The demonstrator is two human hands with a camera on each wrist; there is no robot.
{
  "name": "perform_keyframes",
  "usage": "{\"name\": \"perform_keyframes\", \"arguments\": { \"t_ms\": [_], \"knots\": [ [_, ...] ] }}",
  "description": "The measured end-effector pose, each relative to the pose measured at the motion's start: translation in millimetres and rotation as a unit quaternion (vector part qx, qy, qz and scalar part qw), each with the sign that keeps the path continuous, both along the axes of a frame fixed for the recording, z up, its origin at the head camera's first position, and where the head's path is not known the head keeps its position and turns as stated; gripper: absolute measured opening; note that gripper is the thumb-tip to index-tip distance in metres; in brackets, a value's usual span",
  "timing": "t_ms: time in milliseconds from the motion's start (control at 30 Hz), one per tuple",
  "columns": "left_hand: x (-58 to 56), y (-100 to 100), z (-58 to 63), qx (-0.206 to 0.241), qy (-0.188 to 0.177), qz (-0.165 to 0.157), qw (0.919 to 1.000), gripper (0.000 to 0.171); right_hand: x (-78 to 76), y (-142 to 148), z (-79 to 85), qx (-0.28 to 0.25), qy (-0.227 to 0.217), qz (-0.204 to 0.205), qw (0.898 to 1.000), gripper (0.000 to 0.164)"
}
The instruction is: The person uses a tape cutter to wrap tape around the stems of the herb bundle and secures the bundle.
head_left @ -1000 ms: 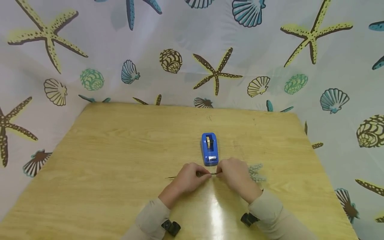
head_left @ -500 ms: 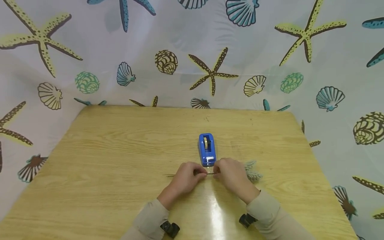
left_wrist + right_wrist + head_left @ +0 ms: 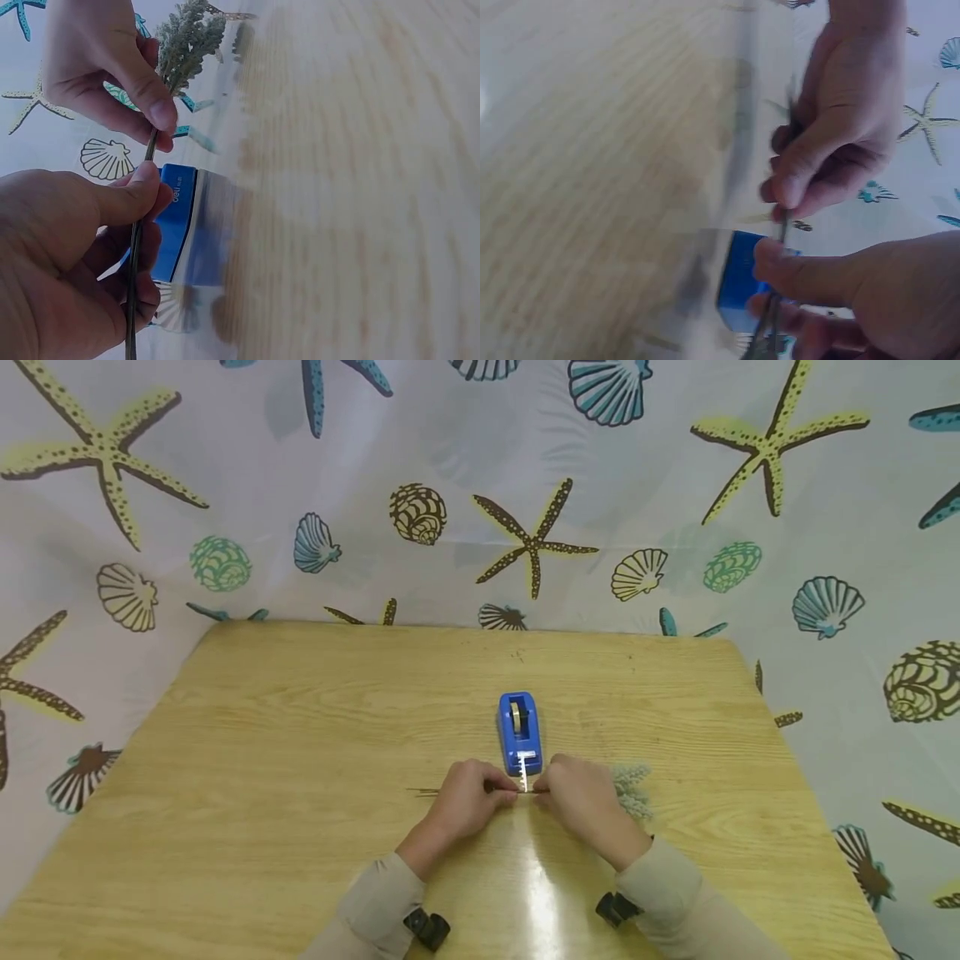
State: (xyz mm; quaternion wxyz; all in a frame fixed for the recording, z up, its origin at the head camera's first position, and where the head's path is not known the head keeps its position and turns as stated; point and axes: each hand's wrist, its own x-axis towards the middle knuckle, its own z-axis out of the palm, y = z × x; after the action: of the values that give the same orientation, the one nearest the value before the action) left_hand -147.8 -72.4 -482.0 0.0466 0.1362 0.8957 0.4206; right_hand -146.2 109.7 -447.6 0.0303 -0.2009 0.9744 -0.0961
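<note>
My left hand pinches a thin bundle of dark stems between thumb and fingers. Just right of it, my right hand pinches the same stems, leaving a short bare stretch between the two. Pale grey-green flower heads stick out past the right hand; thin stem ends trail out left of the left hand. Directly beyond the hands stands a blue tape dispenser with a roll in it. A shiny strip of clear tape runs from its cutter down to the stems between the fingertips.
The hands work over a wood-grain table. Behind it and at both sides hangs a white cloth printed with shells and starfish. Light glares off the table in front of the hands.
The strip of tape between dispenser and stems now shows bright, where before it was hardly seen. Both hands keep their pinch on the stems with only slight shifts; the head view has turned a little.
</note>
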Motion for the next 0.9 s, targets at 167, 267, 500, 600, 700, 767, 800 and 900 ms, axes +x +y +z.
{"name": "perform_keyframes", "arguments": {
  "t_ms": [167, 267, 500, 600, 700, 767, 800, 900],
  "knots": [
    [0.6, 1.6, -1.6, 0.003, 0.005, 0.001, 1.0000, 0.005, 4.9, -0.2, 2.6, 0.037, 0.030, 0.025, 0.999, 0.007],
    [0.5, 2.9, -1.2, 0.004, -0.003, 0.009, 0.9999, 0.003, 3.3, 0.3, 2.3, 0.026, 0.034, 0.026, 0.999, 0.007],
    [-1.4, 3.2, 0.4, 0.011, -0.027, 0.016, 0.9995, 0.004, -0.8, -0.5, 4.9, 0.008, 0.003, 0.015, 1.000, 0.003],
    [-2.0, 3.1, -0.7, 0.002, -0.029, 0.009, 0.9995, 0.002, -1.6, -0.9, 3.3, 0.004, -0.001, 0.014, 1.000, 0.003],
    [-3.1, 3.0, -1.2, -0.005, -0.036, 0.006, 0.9993, 0.003, -2.2, -1.0, 2.5, -0.001, 0.004, 0.014, 1.000, 0.003],
    [-3.6, 2.8, -1.0, -0.008, -0.039, 0.001, 0.9992, 0.004, -2.5, -1.0, 2.0, 0.001, 0.010, 0.012, 1.000, 0.003],
    [-3.7, 2.7, -0.7, -0.009, -0.039, -0.002, 0.9992, 0.004, -2.5, -1.1, 1.7, 0.003, 0.014, 0.010, 1.000, 0.003],
    [-2.9, 2.3, -0.4, -0.009, -0.042, -0.012, 0.9990, 0.005, -1.7, -1.9, 0.7, 0.009, 0.018, 0.002, 1.000, 0.003]
  ]
}}
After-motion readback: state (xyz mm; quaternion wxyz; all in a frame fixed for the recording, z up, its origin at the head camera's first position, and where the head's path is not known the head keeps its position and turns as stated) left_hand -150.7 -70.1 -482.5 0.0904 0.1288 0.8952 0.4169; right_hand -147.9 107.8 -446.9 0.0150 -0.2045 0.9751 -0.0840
